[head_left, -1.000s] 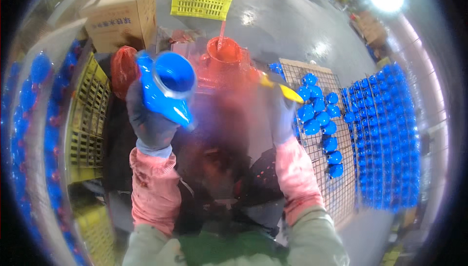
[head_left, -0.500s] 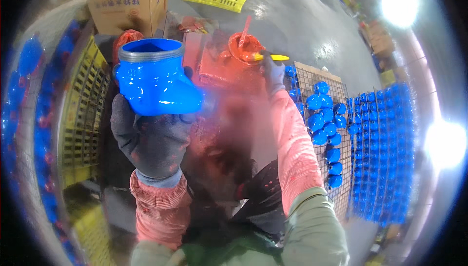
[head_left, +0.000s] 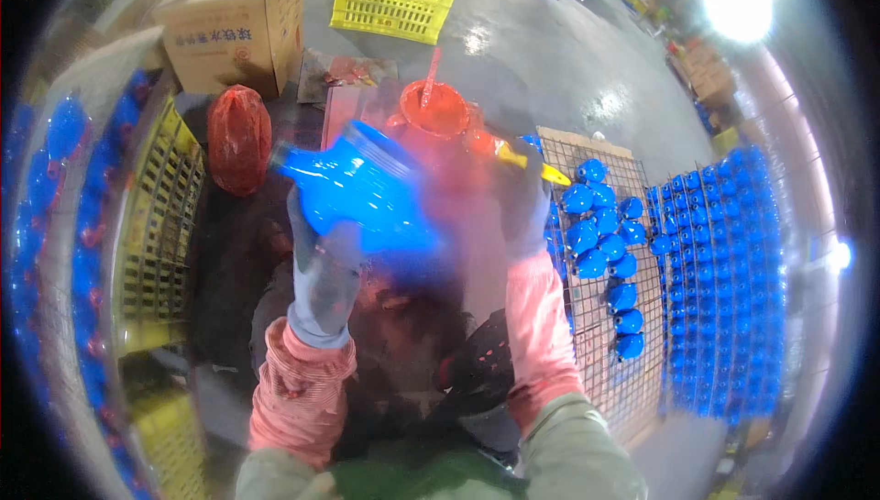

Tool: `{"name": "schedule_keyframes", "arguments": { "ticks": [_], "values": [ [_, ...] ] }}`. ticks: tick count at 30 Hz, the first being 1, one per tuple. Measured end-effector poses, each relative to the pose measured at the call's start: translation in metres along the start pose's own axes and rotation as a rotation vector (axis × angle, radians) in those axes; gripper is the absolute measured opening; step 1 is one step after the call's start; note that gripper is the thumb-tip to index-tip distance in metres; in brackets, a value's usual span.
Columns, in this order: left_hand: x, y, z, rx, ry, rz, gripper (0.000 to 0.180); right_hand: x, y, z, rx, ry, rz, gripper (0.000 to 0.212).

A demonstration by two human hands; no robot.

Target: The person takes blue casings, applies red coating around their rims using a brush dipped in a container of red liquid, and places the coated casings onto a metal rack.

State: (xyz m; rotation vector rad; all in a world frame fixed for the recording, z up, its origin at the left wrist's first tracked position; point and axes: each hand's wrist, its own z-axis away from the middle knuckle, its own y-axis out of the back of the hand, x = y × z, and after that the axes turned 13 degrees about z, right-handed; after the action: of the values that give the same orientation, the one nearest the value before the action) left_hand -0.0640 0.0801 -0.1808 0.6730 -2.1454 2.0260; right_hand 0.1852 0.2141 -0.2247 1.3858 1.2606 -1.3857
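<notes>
My left hand (head_left: pixel 328 266), in a dark grey glove, grips a glossy blue water meter body (head_left: pixel 353 190) from below. The wide threaded mouth now faces up and to the right, and a threaded spout points left. In my gloved right hand (head_left: pixel 524 202) is a paintbrush (head_left: pixel 550 173) with a yellow handle; its head, beside the meter body, looks red. Beyond the brush stands a red paint pot (head_left: pixel 447 113) with a red-coated stick (head_left: pixel 431 74) leaning in it. A reddish blur covers the space between my hands.
At right, several blue meter bodies (head_left: pixel 605 220) lie on a wire rack (head_left: pixel 600 317), with dense rows (head_left: pixel 724 289) beyond. Left are a yellow crate (head_left: pixel 151 252), a red bag (head_left: pixel 240 138) and more blue parts (head_left: pixel 69 129). A carton (head_left: pixel 229 28) and yellow crate (head_left: pixel 394 0) stand far off.
The meter body has turned in my left hand and moved right, its mouth tilting rightward and its spout now pointing left. My right hand with the brush has come nearer, away from the pot.
</notes>
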Motion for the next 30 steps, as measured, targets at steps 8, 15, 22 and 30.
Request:
{"name": "schedule_keyframes", "arguments": {
  "ticks": [8, 15, 22, 30],
  "values": [
    [-0.019, -0.027, 0.010, -0.460, -0.278, -0.956, 0.087, -0.094, -0.011, 0.086, 0.189, 0.257, -0.176, 0.039],
    [-0.035, -0.031, 0.010, -0.642, -0.384, -1.235, 0.091, -0.126, 0.004, 0.114, 0.114, 0.655, 0.271, 0.036],
    [-0.042, -0.030, 0.012, -0.629, -0.460, -1.332, 0.090, -0.125, -0.008, 0.115, 0.390, 0.565, 0.404, 0.020],
    [-0.049, -0.033, 0.018, -0.295, -0.213, -0.856, 0.095, -0.126, 0.003, 0.114, 0.202, 0.665, 0.454, 0.019]
  ]
}}
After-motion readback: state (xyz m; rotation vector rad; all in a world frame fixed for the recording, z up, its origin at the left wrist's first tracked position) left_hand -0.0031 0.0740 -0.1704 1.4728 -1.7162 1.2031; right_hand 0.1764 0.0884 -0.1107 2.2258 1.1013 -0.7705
